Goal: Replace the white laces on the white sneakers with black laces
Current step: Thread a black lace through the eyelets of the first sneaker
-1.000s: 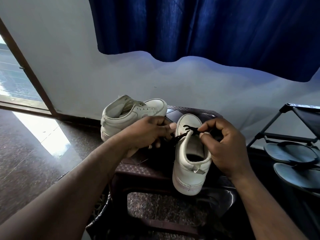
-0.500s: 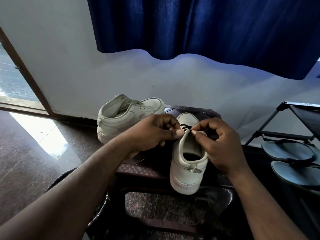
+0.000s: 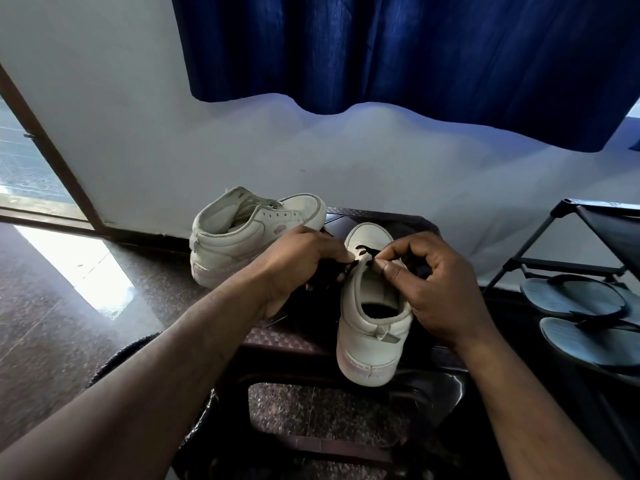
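a blue curtain (image 3: 415, 50) hangs behind a dark stool (image 3: 287, 337) carrying both white sneakers. the far sneaker (image 3: 242, 237) stands with bare eyelets; the near sneaker (image 3: 370, 327) has its heel toward the person, long axis running away to the wall. the left hand (image 3: 298, 261) curls around slack black lace (image 3: 367, 251) beside it, the right hand (image 3: 440, 289) pinches the lace at the tongue's top, both equally near the eyelets just ahead. no brand or writing is legible

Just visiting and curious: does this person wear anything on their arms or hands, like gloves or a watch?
No. The left hand and right hand are bare, no gloves or rings in view, and both forearms are uncovered to the picture's edge: no sleeves, watch or bracelet.
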